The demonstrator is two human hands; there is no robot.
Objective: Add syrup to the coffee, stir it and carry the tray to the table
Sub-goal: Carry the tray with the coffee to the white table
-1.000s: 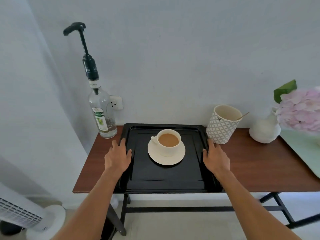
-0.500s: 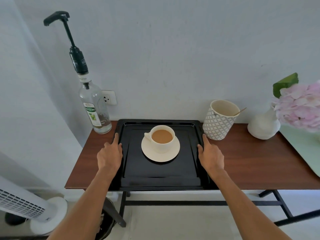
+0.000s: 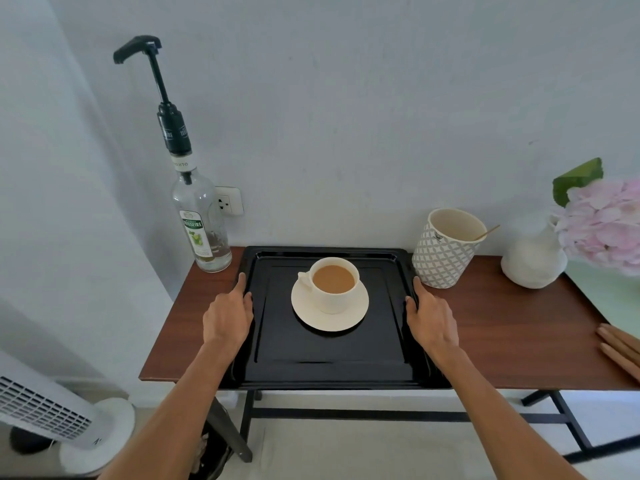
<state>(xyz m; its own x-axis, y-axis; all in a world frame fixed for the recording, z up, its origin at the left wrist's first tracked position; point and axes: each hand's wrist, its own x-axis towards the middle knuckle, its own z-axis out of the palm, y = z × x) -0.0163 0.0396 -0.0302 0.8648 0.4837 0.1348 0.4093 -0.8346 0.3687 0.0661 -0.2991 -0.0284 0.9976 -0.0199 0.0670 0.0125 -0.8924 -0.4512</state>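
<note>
Pale grey walls back a dark wooden bench [image 3: 502, 327] on black metal legs. On its middle lies a black tray [image 3: 332, 362], its near edge jutting past the bench front. Both hands lie on the tray's side rims: the left hand [image 3: 227, 317] over the left rim, the right hand [image 3: 431, 320] over the right rim, fingers extended forward along the edges, not curled shut. A syrup bottle [image 3: 202, 223] with a tall black pump stands at the tray's far-left corner. Right of the tray stand a patterned cup [image 3: 446, 251] holding a thin stick, then a white vase [image 3: 533, 261] of pink flowers. Centred on the tray, a cream saucer [image 3: 329, 317] carries a cup of milky coffee [image 3: 333, 280].
</note>
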